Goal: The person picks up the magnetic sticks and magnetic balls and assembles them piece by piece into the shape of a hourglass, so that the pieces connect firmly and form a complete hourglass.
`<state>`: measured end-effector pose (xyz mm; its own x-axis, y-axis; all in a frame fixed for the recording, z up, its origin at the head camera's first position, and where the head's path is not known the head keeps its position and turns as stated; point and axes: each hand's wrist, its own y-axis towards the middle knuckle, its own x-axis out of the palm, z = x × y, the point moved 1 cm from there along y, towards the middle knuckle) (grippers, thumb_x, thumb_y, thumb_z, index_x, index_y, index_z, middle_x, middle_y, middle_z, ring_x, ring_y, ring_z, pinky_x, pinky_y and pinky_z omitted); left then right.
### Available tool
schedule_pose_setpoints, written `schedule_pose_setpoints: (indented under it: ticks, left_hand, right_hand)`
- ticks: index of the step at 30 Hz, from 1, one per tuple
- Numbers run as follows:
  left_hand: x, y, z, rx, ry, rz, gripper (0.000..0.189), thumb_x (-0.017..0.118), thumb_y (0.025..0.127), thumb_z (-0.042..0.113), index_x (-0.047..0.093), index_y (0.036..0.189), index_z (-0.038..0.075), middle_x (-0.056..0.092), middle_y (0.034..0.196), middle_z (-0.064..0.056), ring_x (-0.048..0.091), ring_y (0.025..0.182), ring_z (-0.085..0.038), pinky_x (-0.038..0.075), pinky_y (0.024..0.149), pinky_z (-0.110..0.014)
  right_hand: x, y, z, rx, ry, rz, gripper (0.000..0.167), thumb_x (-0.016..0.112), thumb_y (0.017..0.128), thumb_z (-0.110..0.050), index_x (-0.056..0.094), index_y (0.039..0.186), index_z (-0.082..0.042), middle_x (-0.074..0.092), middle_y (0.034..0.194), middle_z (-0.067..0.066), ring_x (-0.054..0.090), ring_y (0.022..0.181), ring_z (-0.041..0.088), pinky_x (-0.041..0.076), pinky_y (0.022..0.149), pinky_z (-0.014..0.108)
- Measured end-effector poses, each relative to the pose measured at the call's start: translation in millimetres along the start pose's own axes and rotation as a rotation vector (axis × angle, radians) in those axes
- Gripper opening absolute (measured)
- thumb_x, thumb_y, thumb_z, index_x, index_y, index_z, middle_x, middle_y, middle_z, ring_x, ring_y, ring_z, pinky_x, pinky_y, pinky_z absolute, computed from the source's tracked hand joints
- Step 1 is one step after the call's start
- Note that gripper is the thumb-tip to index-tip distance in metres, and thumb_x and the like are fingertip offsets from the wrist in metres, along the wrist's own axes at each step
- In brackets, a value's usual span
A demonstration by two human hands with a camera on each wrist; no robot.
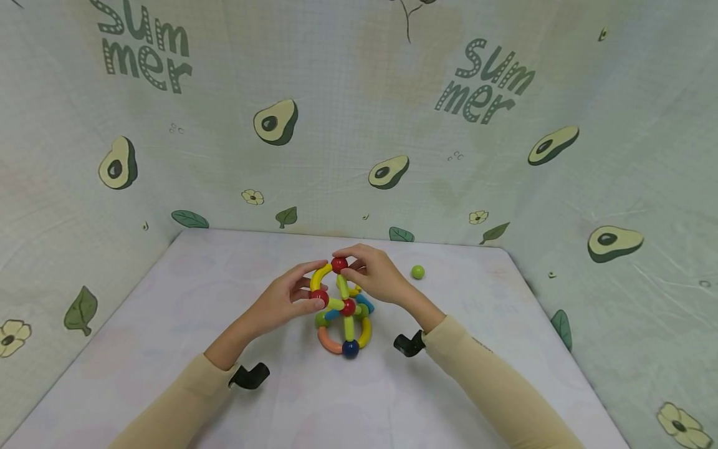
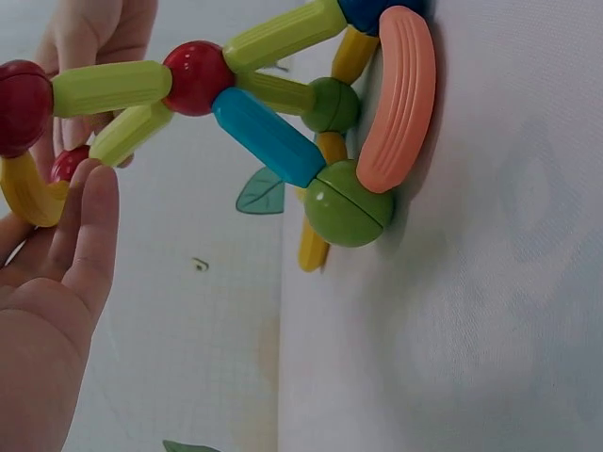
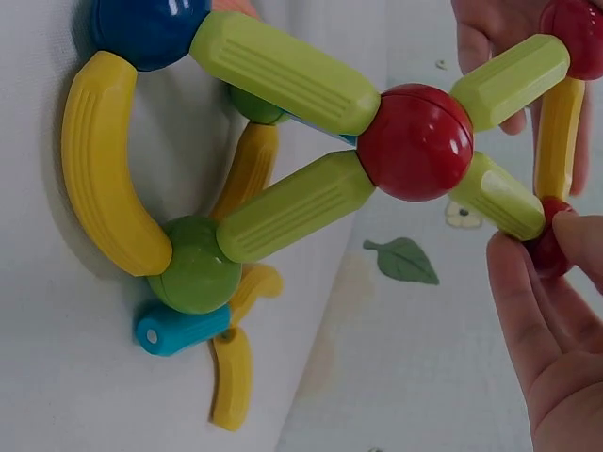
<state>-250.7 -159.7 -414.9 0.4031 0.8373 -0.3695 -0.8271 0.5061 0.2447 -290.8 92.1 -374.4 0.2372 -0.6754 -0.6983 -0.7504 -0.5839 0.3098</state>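
Note:
A ball-and-stick toy structure (image 3: 415, 141) stands on the table between both hands, built from coloured balls and ribbed sticks. My left hand (image 1: 280, 299) holds a red ball (image 1: 318, 299) at its left, thumb on the ball and fingers behind. At the top, my right hand (image 1: 376, 271) pinches another red ball (image 1: 339, 265) between thumb and fingers. A curved yellow stick (image 1: 317, 276) joins those two balls. Light green sticks run from them to a central red ball (image 2: 198, 78). The lower part has a dark blue ball (image 1: 350, 348), green balls and an orange curved stick (image 2: 400, 99).
A loose green ball (image 1: 417, 272) lies on the pale tabletop (image 1: 471, 349), beyond the right hand. Blue (image 3: 184, 328) and yellow pieces (image 3: 232, 377) are at the structure's far side. Printed cloth (image 1: 336, 125) rises around the table's back and sides.

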Motion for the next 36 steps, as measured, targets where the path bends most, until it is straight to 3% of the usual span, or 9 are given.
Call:
schedule_pose_setpoints:
  ticks: [10,16,19,23,28,36]
  left_hand:
    - [-0.8,-1.1,3.6,-0.015,0.003,0.0,0.076,0.08,0.097,0.024,0.042,0.162,0.021,0.044,0.162,-0.006,0.062,0.125,-0.029,0.056,0.103,-0.036]
    - [-1.2,-0.8,5.3,-0.028,0.005,-0.001,0.077,0.081,0.097,0.024,0.042,0.163,0.02,0.044,0.162,-0.005,0.062,0.124,-0.029,0.056,0.103,-0.034]
    - [-1.2,-0.7,5.4,-0.031,0.005,0.0,0.077,0.081,0.096,0.023,0.042,0.162,0.021,0.044,0.162,-0.005,0.062,0.124,-0.029,0.056,0.104,-0.037]
    - [-0.8,-0.7,5.0,-0.026,0.003,-0.001,0.077,0.081,0.096,0.022,0.042,0.162,0.019,0.044,0.162,-0.006,0.062,0.123,-0.029,0.057,0.103,-0.039]
    - [-0.5,-1.3,5.6,-0.027,0.009,-0.004,0.077,0.081,0.097,0.023,0.041,0.163,0.017,0.041,0.164,-0.006,0.062,0.124,-0.03,0.056,0.103,-0.036]
    - [-1.2,-1.8,4.9,-0.027,0.013,-0.001,0.078,0.081,0.096,0.023,0.041,0.163,0.017,0.041,0.164,-0.006,0.062,0.124,-0.03,0.056,0.102,-0.031]
  right_hand:
    - [-10.8,-8.4,5.0,0.038,-0.028,-0.024,0.043,0.069,0.104,-0.01,0.062,0.146,-0.008,0.066,0.143,0.008,0.074,0.109,0.021,0.061,0.092,0.031]
    - [-19.5,-17.3,23.4,0.061,-0.074,-0.031,0.043,0.069,0.103,-0.007,0.063,0.146,-0.01,0.065,0.143,0.009,0.072,0.113,0.023,0.06,0.096,0.036]
    - [-21.7,-21.4,34.5,0.048,-0.089,-0.043,0.043,0.07,0.102,-0.004,0.063,0.144,-0.007,0.066,0.14,0.014,0.071,0.115,0.032,0.061,0.095,0.04]
    - [-22.0,-25.8,48.2,0.057,-0.11,-0.077,0.043,0.069,0.101,-0.001,0.063,0.143,-0.004,0.065,0.14,0.018,0.068,0.119,0.04,0.061,0.096,0.045]
    - [-16.6,-30.2,62.8,0.072,-0.125,-0.138,0.043,0.07,0.1,-0.002,0.063,0.142,-0.003,0.066,0.14,0.016,0.066,0.12,0.042,0.06,0.097,0.051]
    - [-2.9,-35.9,77.1,0.091,-0.085,-0.236,0.041,0.068,0.102,-0.003,0.063,0.143,-0.002,0.066,0.14,0.017,0.066,0.119,0.036,0.061,0.095,0.045]
